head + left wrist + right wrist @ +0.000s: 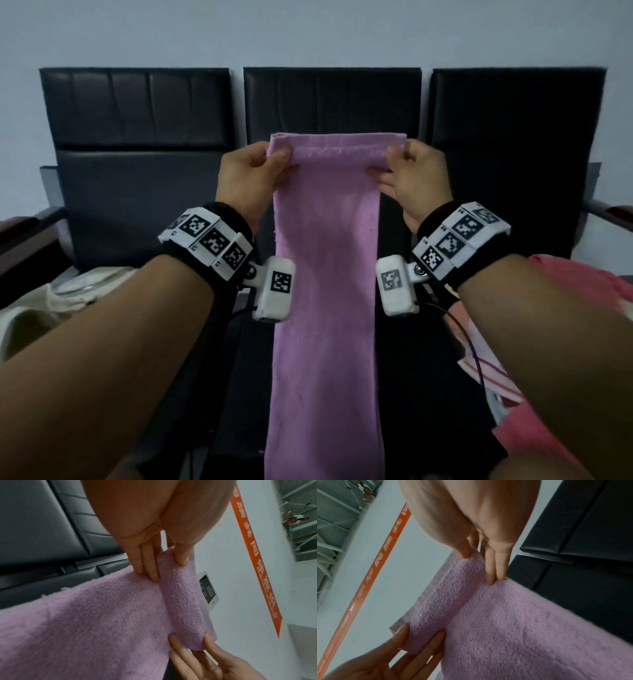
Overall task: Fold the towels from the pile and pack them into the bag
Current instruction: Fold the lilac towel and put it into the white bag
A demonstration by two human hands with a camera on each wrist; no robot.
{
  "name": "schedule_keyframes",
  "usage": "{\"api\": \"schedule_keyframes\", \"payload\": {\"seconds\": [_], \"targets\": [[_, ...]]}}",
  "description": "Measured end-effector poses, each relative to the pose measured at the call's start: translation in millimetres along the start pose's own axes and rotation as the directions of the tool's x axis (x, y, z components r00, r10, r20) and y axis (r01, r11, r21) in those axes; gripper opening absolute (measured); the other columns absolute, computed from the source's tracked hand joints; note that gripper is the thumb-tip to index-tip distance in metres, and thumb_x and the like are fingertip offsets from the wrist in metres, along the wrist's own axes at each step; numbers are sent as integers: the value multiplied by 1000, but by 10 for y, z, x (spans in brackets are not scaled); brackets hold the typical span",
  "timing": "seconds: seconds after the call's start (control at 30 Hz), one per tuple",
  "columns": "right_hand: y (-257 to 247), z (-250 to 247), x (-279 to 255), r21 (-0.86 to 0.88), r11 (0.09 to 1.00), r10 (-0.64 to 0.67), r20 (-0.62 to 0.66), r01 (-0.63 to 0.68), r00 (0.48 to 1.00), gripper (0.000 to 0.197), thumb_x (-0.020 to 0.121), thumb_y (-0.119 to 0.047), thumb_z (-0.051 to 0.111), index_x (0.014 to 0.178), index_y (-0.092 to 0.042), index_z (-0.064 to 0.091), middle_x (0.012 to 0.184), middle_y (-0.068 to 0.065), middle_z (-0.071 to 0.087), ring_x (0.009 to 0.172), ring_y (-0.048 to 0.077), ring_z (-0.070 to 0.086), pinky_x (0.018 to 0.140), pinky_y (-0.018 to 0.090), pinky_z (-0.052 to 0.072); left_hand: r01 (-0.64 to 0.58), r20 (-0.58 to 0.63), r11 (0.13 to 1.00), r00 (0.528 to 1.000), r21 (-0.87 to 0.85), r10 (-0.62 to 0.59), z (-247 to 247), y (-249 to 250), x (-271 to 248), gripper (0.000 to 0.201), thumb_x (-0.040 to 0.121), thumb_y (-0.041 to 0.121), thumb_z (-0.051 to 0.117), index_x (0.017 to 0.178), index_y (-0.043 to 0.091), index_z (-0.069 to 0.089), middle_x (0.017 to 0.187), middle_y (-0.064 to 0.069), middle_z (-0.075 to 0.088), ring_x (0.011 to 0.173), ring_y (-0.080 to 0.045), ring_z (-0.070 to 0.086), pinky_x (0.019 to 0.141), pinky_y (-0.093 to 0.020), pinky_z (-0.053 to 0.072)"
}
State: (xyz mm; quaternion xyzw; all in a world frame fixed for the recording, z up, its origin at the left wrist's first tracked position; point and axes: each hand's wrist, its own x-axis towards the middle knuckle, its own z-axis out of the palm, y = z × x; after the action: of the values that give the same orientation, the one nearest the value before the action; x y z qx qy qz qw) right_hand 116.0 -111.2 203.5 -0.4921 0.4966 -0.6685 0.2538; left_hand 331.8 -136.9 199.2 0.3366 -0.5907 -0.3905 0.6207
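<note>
The pink towel's (513,622) rolled edge is pinched by the right hand (471,520). Its far corner is held by the left hand (376,660) beside an orange banner (373,566).

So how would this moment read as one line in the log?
step: folding | towel: held up, hanging long | left hand: pinches top corner | right hand: pinches other top corner | bag: not packed yet

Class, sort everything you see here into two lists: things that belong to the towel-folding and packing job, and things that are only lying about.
Belongs to the job:
- purple towel, held up by its top edge
- left hand and right hand, each pinching a top corner
- cream bag, at the left
- pink towels, at the right

Just lying about:
- black chairs
- orange banner
- wall controller
</note>
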Motion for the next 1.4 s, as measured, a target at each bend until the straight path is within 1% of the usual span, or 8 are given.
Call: {"api": "schedule_keyframes", "payload": {"seconds": [0.3, 0.5, 0.6, 0.73, 0.9, 1.07, 1.2, 1.4], "targets": [[730, 256, 632, 26, 998, 56, 4, -56, 998, 19, 103, -15, 53, 95, -7, 68, 101, 16, 75, 94, 23, 75, 90, 42, 60, 14, -16, 995, 1000, 94, -13, 105, -768, 640, 20, 90, 31, 67, 85, 15, 78, 103, -26, 72, 104, -42, 70, 98, -57, 54], [1135, 448, 1163, -103, 995, 12, 6, -11, 1000, 28, 92, -37, 57, 91, -12, 70, 94, 9, 77, 93, 27, 75, 88, 54, 58, 15, -22, 988, 1000, 156, -11, 130, -1200, 1072, 23, 92, 30, 66, 84, 12, 76, 91, -18, 74, 90, -28, 70, 95, -58, 54], [1276, 522, 1374, -127, 992, -22, 23, 24, 1000, 38, 83, -48, 54, 89, -14, 69, 93, 11, 76, 94, 32, 73, 85, 57, 58, 6, -28, 987, 1000, 158, -1, 127, -1350, 1237, 21, 94, 28, 64, 84, 13, 76, 88, -11, 74, 88, -25, 70, 93, -51, 58], [1339, 582, 1403, -130, 991, -33, 4, 33, 999, 38, 87, -41, 57, 92, -5, 67, 97, 22, 72, 99, 43, 69, 86, 61, 56, 17, -29, 982, 1000, 189, -11, 71, -1495, 1257, 23, 99, 22, 63, 78, 17, 72, 68, 13, 64, 68, -3, 58, 68, -25, 50], [1457, 449, 1034, -136, 989, 62, 60, -53, 996, 36, 90, -30, 61, 95, 6, 64, 101, 33, 66, 95, 42, 70, 91, 62, 53, 61, 5, 971, 998, 231, -64, -90, -1567, 884, 25, 99, 15, 65, 74, 19, 69, 56, 22, 56, 56, 7, 48, 59, -13, 40], [1552, 194, 418, -108, 977, 194, 91, -184, 977, 17, 100, -9, 58, 98, 4, 69, 99, 24, 69, 94, 19, 65, 90, 32, 59, 165, 62, 943, 980, 288, -190, -186, -1569, 218, 30, 96, 16, 68, 66, 14, 62, 54, 17, 49, 55, -3, 41, 55, -18, 38], [1576, -23, -187, -121, 947, 308, 84, -297, 948, 16, 98, -7, 60, 87, -8, 72, 95, 15, 71, 96, 19, 68, 86, 30, 59, 315, 63, 919, 939, 238, -338, -243, -1664, -388, 14, 90, 11, 72, 80, 0, 70, 71, -6, 60, 71, -19, 51, 69, -36, 45], [1768, -304, -995, -255, 892, 405, 76, -375, 911, 20, 88, -7, 69, 69, -15, 67, 82, 11, 64, 87, 20, 62, 86, 43, 58, 441, 34, 840, 879, 315, -475, -255, -1843, -1226, 25, 85, -2, 67, 72, 18, 76, 69, -4, 67, 69, -19, 59, 70, -37, 52]]}}
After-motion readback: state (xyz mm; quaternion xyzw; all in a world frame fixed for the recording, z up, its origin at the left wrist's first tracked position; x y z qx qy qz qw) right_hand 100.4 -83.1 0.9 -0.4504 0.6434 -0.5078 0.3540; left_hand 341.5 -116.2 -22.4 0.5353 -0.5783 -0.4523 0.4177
